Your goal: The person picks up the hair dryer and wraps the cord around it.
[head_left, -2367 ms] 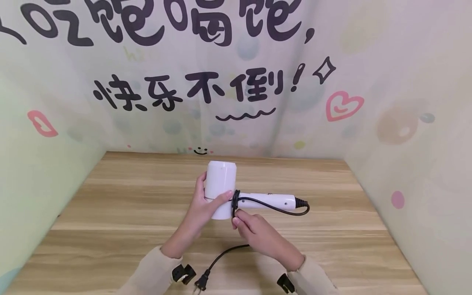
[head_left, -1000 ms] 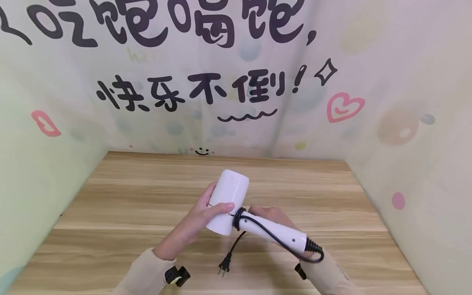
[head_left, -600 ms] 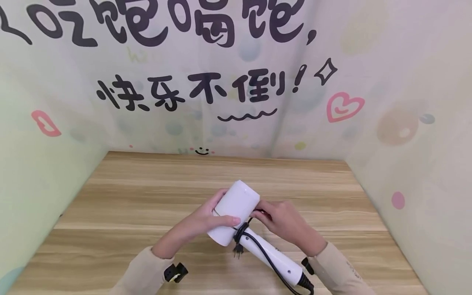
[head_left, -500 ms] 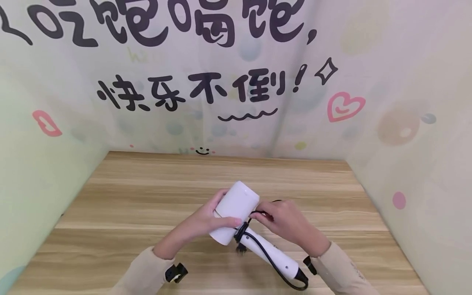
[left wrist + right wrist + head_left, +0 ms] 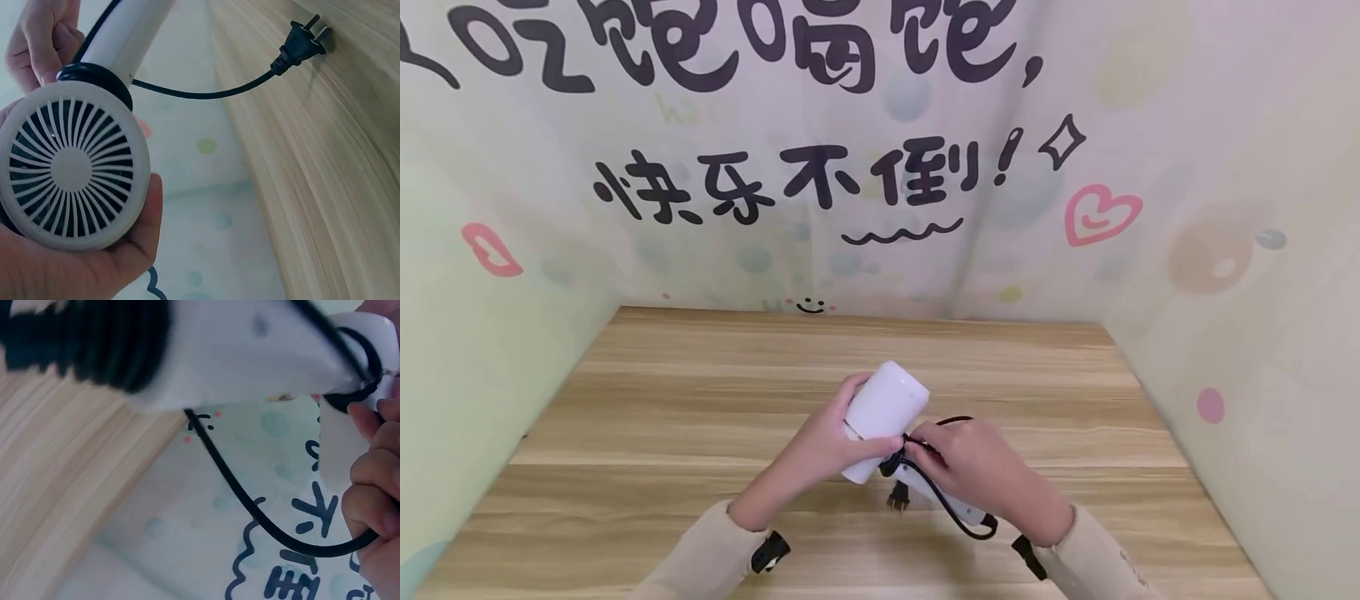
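A white hair dryer (image 5: 889,402) is held tilted above the table, its handle sloping down to the right. My left hand (image 5: 827,443) grips it round the barrel, thumb across the near side. The left wrist view faces the round slotted grille (image 5: 72,169) at the barrel's end. Black power cord (image 5: 250,506) is wound in several turns where handle meets barrel. My right hand (image 5: 988,467) pinches the cord close to those turns and hides part of the handle. From the winding, the cord's free end hangs below with a two-pin plug (image 5: 898,497).
The wood-grain table (image 5: 700,375) spreads under both hands. A printed cloth wall (image 5: 820,267) stands along its back edge, with pale walls at both sides. Black straps (image 5: 770,552) sit at the cuffs.
The hair dryer has turned from level to tilted. My right hand has passed from below the handle, behind it, to its far side with the cord, and now sits closer to the winding.
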A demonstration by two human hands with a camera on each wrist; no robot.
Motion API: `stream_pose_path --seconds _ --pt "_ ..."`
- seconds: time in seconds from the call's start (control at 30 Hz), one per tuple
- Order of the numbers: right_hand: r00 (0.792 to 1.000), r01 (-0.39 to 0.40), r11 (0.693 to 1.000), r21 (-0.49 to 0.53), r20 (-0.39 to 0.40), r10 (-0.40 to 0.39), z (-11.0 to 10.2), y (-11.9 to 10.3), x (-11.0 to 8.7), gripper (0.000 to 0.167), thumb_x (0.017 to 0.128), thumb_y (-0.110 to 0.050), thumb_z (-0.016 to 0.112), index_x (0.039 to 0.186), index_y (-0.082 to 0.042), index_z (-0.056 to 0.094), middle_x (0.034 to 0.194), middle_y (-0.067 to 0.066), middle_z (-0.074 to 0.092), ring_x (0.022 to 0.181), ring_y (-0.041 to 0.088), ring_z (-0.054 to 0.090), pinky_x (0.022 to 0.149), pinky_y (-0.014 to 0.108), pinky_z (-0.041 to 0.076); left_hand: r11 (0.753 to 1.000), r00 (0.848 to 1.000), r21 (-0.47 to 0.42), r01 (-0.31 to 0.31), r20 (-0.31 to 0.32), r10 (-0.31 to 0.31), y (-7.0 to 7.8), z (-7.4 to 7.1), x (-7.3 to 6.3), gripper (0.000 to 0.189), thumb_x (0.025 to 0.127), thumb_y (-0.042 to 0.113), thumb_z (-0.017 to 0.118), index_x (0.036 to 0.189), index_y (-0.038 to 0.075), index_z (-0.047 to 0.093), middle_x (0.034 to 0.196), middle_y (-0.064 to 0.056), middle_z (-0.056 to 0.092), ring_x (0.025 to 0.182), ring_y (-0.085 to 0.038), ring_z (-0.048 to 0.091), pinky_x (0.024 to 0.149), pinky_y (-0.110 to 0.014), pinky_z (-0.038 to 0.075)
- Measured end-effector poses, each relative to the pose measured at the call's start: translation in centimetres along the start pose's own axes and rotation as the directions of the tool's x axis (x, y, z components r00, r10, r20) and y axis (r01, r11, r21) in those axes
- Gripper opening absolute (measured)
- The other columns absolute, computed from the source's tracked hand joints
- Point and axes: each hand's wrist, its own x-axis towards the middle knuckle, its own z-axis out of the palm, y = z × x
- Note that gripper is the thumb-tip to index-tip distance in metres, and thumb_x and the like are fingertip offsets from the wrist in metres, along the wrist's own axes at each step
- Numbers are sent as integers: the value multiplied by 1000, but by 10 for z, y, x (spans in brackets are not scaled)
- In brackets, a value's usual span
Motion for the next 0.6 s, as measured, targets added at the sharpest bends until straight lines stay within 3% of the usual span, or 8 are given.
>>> stream_pose_path --seconds 0.13,0.23,0.43,0.6 --pt "995 41 995 -96 -84 -49 2 -11 -1 30 99 -30 42 78 -15 57 48 -15 43 42 -4 35 40 14 30 1000 995 20 6 -98 -4 -2 3 2 84 68 30 82 138 22 36 112 -6 59 84 -18 59 64 -29 51" --pt "992 36 991 -127 -117 -51 4 -19 -1 38 101 -34 29 80 -14 55 45 -15 39 40 -3 32 38 14 26 999 990 -36 16 -140 -21 -4 1 3 83 69 27 82 138 22 36 117 -5 58 88 -21 59 66 -31 51" --pt "995 -63 988 -141 -79 53 8 -33 -4 35 101 -32 35 74 -14 49 47 -15 29 41 -1 26 38 13 20 983 982 -181 31 -176 -63 -4 -3 6 81 73 22 79 139 20 33 115 -15 56 93 -26 58 69 -34 53" --pt "988 -142 974 -174 -77 131 11 -43 -7 31 101 -31 37 76 -15 45 45 -15 24 41 0 23 38 15 14 973 979 -231 11 -198 -58 -2 -4 6 81 73 19 78 140 19 31 119 -15 53 98 -27 57 73 -35 53"
